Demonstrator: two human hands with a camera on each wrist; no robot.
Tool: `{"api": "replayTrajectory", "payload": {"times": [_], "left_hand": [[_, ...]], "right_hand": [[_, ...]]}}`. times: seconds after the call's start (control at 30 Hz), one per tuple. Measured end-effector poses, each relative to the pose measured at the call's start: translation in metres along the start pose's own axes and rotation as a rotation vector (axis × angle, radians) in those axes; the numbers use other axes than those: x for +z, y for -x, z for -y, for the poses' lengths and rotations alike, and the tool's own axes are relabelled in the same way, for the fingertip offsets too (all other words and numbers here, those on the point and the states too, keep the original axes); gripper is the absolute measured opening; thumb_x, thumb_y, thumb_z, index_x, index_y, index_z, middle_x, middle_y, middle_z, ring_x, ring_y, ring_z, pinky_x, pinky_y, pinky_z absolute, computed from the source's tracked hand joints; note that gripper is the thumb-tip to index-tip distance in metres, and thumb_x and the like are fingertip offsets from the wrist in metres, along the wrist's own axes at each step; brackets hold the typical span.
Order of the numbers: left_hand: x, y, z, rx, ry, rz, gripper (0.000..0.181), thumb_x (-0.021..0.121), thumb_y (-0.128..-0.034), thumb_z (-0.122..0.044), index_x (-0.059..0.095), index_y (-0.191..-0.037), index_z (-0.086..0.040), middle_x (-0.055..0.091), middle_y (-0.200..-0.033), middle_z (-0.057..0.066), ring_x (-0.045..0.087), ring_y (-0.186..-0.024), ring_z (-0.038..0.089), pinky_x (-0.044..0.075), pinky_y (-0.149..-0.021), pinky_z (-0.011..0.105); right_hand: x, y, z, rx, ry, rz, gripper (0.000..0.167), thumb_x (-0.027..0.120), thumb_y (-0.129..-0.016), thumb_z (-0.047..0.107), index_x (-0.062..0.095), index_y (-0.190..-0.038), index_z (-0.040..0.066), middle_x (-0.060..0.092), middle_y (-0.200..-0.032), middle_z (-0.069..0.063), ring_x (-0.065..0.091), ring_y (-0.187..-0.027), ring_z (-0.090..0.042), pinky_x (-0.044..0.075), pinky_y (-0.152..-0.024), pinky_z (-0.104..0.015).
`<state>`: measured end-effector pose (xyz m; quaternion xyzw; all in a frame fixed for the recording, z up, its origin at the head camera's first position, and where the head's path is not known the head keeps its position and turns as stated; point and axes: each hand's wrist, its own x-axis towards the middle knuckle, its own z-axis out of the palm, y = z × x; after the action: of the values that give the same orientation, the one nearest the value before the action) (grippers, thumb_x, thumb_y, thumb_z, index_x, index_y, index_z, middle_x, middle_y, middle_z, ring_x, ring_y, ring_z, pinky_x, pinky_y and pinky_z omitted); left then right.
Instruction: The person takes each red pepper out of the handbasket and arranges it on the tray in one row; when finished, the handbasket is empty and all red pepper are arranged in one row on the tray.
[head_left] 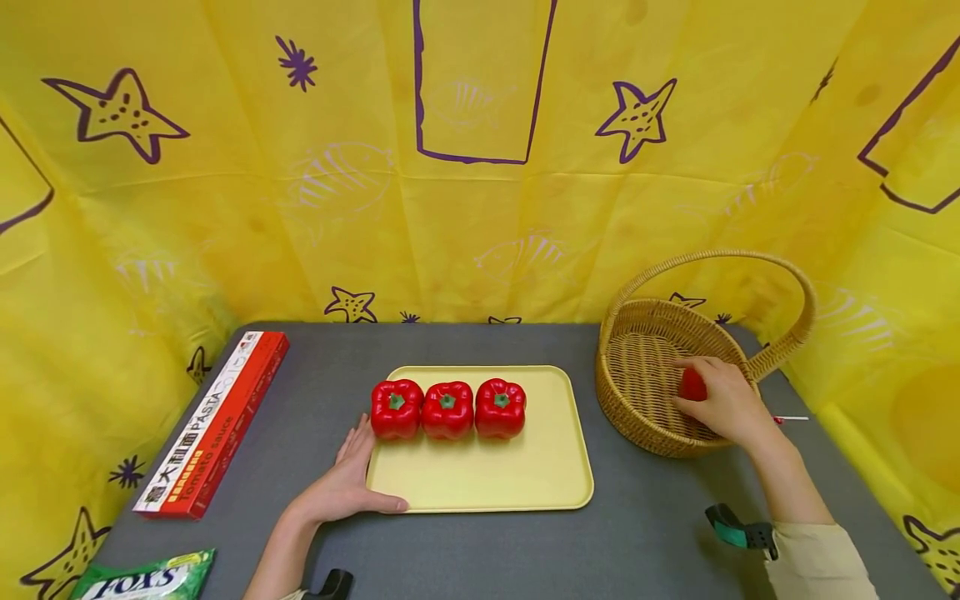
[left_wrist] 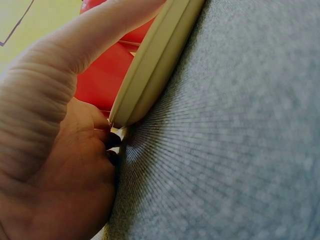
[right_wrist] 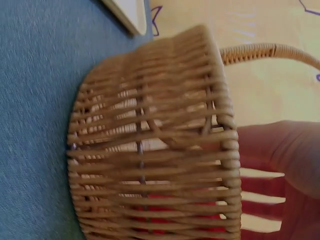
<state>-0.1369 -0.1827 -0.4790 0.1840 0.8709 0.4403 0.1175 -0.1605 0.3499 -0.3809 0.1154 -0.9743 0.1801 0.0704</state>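
Observation:
Three glossy red bell peppers (head_left: pixel 447 411) with green stems stand in a row on a pale yellow tray (head_left: pixel 480 483). My left hand (head_left: pixel 341 483) is at the tray's near left corner, its straight fingers along the left side and its thumb on the near rim. In the left wrist view the thumb (left_wrist: pixel 95 37) lies against the tray rim (left_wrist: pixel 150 65). My right hand (head_left: pixel 723 400) reaches into a wicker basket (head_left: pixel 637 367) and grips a red rounded thing (head_left: pixel 692 385), mostly hidden by the hand. Red shows through the weave in the right wrist view.
A long red and white pasta box (head_left: pixel 213 425) lies at the left. At the near left edge is a green FOX'S packet (head_left: pixel 150 577). A thin white stick with a red end (head_left: pixel 791 418) lies right of the basket. The basket's tall handle (head_left: pixel 712 254) arches up. Yellow patterned cloth surrounds the table.

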Motion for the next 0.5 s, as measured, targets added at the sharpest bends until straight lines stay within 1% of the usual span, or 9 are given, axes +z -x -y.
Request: {"api": "replayTrajectory", "payload": {"times": [0.07, 0.23, 0.37, 0.5], "left_hand": [[0.0, 0.0, 0.0, 0.008, 0.002, -0.004, 0.128, 0.09, -0.0613, -0.04, 0.01, -0.156, -0.007, 0.004, -0.16, 0.022, -0.013, -0.144, 0.042, -0.007, -0.111, 0.062], [0.001, -0.001, 0.002, 0.009, -0.002, -0.007, 0.128, 0.089, -0.0619, -0.041, 0.01, -0.156, -0.006, 0.005, -0.16, 0.022, -0.013, -0.145, 0.042, -0.006, -0.111, 0.062], [0.001, -0.001, 0.002, 0.011, -0.008, -0.01, 0.128, 0.089, -0.0621, -0.042, 0.01, -0.156, -0.006, 0.004, -0.16, 0.022, -0.013, -0.145, 0.042, -0.006, -0.111, 0.062], [0.001, 0.0, 0.002, 0.022, -0.005, -0.015, 0.128, 0.09, -0.0616, -0.04, 0.011, -0.156, -0.006, 0.004, -0.16, 0.023, -0.013, -0.144, 0.043, -0.006, -0.11, 0.063]], "right_hand": [[-0.002, 0.0, -0.003, 0.023, 0.028, 0.034, 0.055, 0.078, -0.08, 0.016, 0.056, -0.125, -0.008, 0.055, -0.118, -0.034, 0.049, -0.103, -0.051, 0.047, -0.074, -0.056], [-0.005, 0.0, -0.01, 0.029, 0.063, 0.096, 0.053, 0.078, -0.078, 0.017, 0.057, -0.119, -0.009, 0.055, -0.114, -0.034, 0.05, -0.099, -0.053, 0.044, -0.074, -0.06], [-0.005, -0.001, -0.015, 0.022, 0.08, 0.125, 0.05, 0.076, -0.077, 0.012, 0.059, -0.119, -0.009, 0.054, -0.116, -0.036, 0.048, -0.101, -0.056, 0.042, -0.078, -0.065], [-0.004, -0.002, -0.018, 0.032, 0.104, 0.129, 0.046, 0.073, -0.079, 0.009, 0.059, -0.12, -0.008, 0.052, -0.118, -0.038, 0.046, -0.106, -0.057, 0.039, -0.083, -0.067]]}}
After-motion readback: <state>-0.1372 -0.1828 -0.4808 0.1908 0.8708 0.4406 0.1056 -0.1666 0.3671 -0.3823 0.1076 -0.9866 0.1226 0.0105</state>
